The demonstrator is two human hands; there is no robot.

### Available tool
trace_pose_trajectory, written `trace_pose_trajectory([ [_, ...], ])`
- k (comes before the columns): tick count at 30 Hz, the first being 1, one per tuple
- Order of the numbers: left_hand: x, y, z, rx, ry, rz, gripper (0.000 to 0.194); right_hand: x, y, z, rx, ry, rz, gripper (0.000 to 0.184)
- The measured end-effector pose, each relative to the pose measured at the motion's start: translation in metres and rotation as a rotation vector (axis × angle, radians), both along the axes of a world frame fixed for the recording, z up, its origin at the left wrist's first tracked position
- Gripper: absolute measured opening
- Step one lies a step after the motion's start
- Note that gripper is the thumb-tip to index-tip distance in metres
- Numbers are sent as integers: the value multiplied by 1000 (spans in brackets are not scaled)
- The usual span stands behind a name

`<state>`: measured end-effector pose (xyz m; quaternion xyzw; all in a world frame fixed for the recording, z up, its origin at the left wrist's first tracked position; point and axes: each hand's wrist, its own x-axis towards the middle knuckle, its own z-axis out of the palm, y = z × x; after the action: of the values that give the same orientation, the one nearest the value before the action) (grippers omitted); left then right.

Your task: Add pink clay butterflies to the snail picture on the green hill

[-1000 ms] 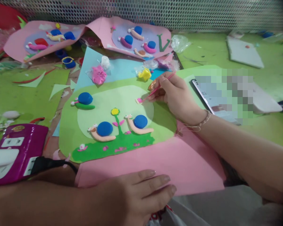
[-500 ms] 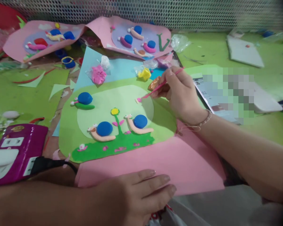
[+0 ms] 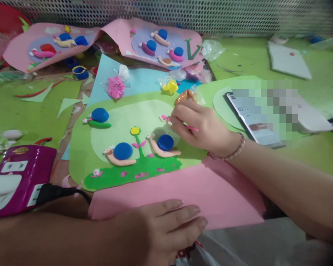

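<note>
My right hand [image 3: 201, 125] is closed round a thin pink clay tool [image 3: 192, 128], most of it hidden by the fingers. Its fingertips are at a small pink and white clay piece [image 3: 163, 118] on the pale green paper oval [image 3: 119, 114]. Blue-shelled clay snails lie on the same picture: a green one [image 3: 100, 125] and two peach ones, left [image 3: 119, 161] and right [image 3: 166, 152]. Between the peach pair stands a yellow clay flower [image 3: 135, 130] above green clay grass [image 3: 133, 174]. Spread out with fingers extended, my left hand [image 3: 169, 229] rests on the pink paper [image 3: 177, 192].
Pink, yellow and brown clay lumps [image 3: 116, 87] [image 3: 170, 87] [image 3: 185, 96] sit behind the picture. To the right lies a phone [image 3: 255, 122]. A purple power strip [image 3: 36, 162] is at left. Two pink snail pictures [image 3: 111, 31] lean near the mesh wall [image 3: 166, 13].
My right hand has come down and left, turning over so the tool's back end points right. The small clay piece now shows more pink at its right. My left hand stays put.
</note>
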<state>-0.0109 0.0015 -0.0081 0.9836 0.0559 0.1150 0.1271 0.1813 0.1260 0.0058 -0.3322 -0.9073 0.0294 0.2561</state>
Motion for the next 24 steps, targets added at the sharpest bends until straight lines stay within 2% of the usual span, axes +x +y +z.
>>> trace_pose_trajectory([
  [3,0,-1,0,6,-6,8,33,-3,-2,0,-15,-84,-20,24],
  [11,0,0,1,-38,-6,4,31,-5,-2,-1,-44,-81,36,24],
  [17,0,-3,0,-37,-11,29,32,-4,0,-2,-105,-54,-66,24],
  [24,-1,-3,0,-17,-7,11,33,-3,-1,1,-130,-28,-79,24],
])
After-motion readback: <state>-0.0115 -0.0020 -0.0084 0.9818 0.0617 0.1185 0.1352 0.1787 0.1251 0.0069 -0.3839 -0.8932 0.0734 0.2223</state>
